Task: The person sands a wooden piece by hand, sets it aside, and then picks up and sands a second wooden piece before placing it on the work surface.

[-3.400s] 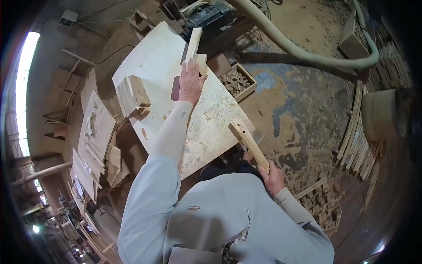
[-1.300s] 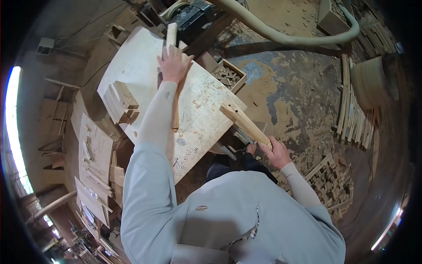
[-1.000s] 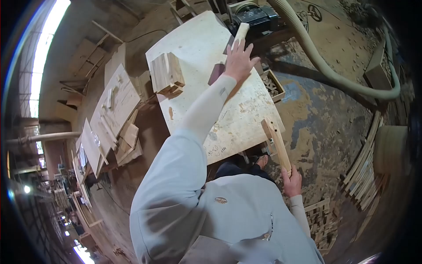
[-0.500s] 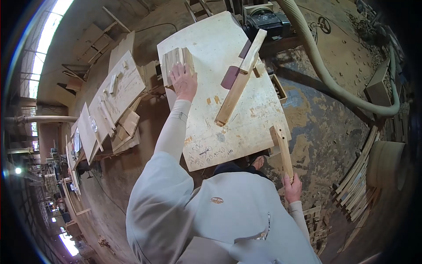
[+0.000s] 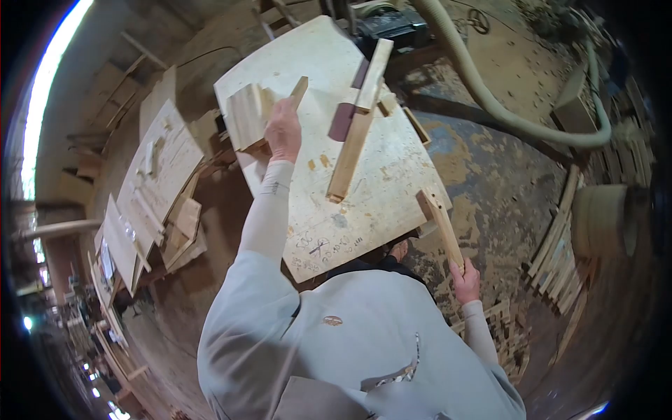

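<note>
Worktable [image 5: 318, 245], pale top, marks scribbled near the close edge. Wood block stack [image 5: 245, 119] on its left side; on the right side, a long wooden bar [image 5: 349, 162] lies slantwise, its far end meeting a pale strip [image 5: 378, 66], with a purple piece [image 5: 341, 122] along their left. These take up the tabletop just right of the left hand. Dark motor [image 5: 395, 28] beyond the far edge, ridged hose [image 5: 483, 105] curving over the floor to the right. Strip bundle [image 5: 555, 257] and round drum [image 5: 603, 220] farther right, well apart from the hands.

Left hand [image 5: 283, 131]: arm reaching forward over the table, back of hand up, fingers closed on a short wood piece [image 5: 300, 91] that slants up beside the stack; fingertips hidden, so exact grip unclear. Right hand [image 5: 466, 281]: low at the person's right side, wrapped round the near end of a drilled wooden bar [image 5: 444, 229], whose far end points to the table's near right corner.
</note>
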A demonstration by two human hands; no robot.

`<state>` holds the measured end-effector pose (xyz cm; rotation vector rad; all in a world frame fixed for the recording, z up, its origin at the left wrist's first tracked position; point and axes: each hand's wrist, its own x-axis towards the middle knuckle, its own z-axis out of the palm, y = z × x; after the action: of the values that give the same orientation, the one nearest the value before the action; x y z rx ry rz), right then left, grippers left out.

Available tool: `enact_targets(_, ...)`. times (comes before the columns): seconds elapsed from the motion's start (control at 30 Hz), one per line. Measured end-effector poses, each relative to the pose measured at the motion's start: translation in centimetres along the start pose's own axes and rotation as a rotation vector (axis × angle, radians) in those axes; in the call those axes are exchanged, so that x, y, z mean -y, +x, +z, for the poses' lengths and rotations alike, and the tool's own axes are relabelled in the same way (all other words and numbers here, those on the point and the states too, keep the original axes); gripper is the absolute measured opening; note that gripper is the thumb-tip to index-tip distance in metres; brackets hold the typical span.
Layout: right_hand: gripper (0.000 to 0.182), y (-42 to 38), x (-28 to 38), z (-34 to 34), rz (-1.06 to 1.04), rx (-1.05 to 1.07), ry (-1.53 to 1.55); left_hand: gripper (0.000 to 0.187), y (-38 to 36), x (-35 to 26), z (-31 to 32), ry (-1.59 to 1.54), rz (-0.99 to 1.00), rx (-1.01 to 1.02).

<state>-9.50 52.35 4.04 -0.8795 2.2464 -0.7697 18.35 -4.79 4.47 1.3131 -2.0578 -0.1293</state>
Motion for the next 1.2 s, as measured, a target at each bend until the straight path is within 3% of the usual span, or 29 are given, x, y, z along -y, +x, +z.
enact_targets(0.03,0.042,0.0,-0.2,0.0,0.02,-0.025,-0.009,0.033,0.3,-1.0,1.1,-0.029,0.01,0.012)
enact_targets(0.1,0.042,0.1,-0.6,-0.3,0.023,-0.005,-0.01,0.028,0.5,-2.4,3.0,-0.339,-0.164,-0.069)
enact_targets(0.13,0.042,0.1,-0.8,-0.5,0.016,-0.012,-0.004,0.029,0.7,-3.3,4.5,-0.558,-0.303,-0.015)
enact_targets(0.17,0.042,0.0,0.3,1.0,0.016,0.001,0.025,0.029,2.3,-2.7,3.7,-0.53,-0.29,-0.01)
enact_targets(0.23,0.043,-0.1,0.6,0.4,0.02,-0.003,0.026,0.032,2.8,-3.8,7.8,-0.881,-0.549,0.036)
enact_targets(0.4,0.043,-0.5,0.9,0.7,0.085,-0.019,0.012,0.032,4.6,-7.1,13.0,-1.075,-0.73,-0.035)
enact_targets(0.5,0.042,-0.5,1.0,0.7,0.062,-0.054,-0.015,0.033,4.8,-8.6,14.1,-1.025,-0.683,0.067)
enact_targets(0.67,0.042,-0.6,0.7,0.4,0.055,-0.067,-0.077,0.034,4.1,-9.2,14.4,-0.691,-0.405,0.244)
enact_targets(0.7,0.042,-0.6,0.7,0.5,0.029,-0.089,-0.083,0.034,4.0,-9.0,14.2,-0.688,-0.404,0.241)
enact_targets(0.77,0.043,-0.5,0.5,0.5,-0.005,-0.108,-0.084,0.042,3.7,-8.4,13.6,-0.408,-0.218,0.277)
enact_targets(0.9,0.042,-0.5,0.2,-0.1,0.008,-0.061,-0.039,0.051,2.4,-6.3,14.1,-0.355,-0.054,0.186)
enact_targets(0.97,0.041,-0.1,0.2,-0.1,0.038,-0.028,-0.003,0.053,1.8,-4.4,15.5,-0.212,0.124,0.166)
enact_targets(1.0,0.04,-0.1,0.1,-0.1,0.024,-0.026,-0.029,0.053,1.8,-4.6,15.2,-0.2,0.133,0.176)
enact_targets(1.07,0.04,-0.2,0.0,-0.1,-0.046,-0.055,-0.048,0.053,2.4,-5.4,14.7,-0.252,0.025,0.386)
enact_targets(1.2,0.041,0.0,-0.5,-0.2,-0.068,-0.047,-0.042,0.054,3.7,-6.1,14.2,-0.23,0.019,0.454)
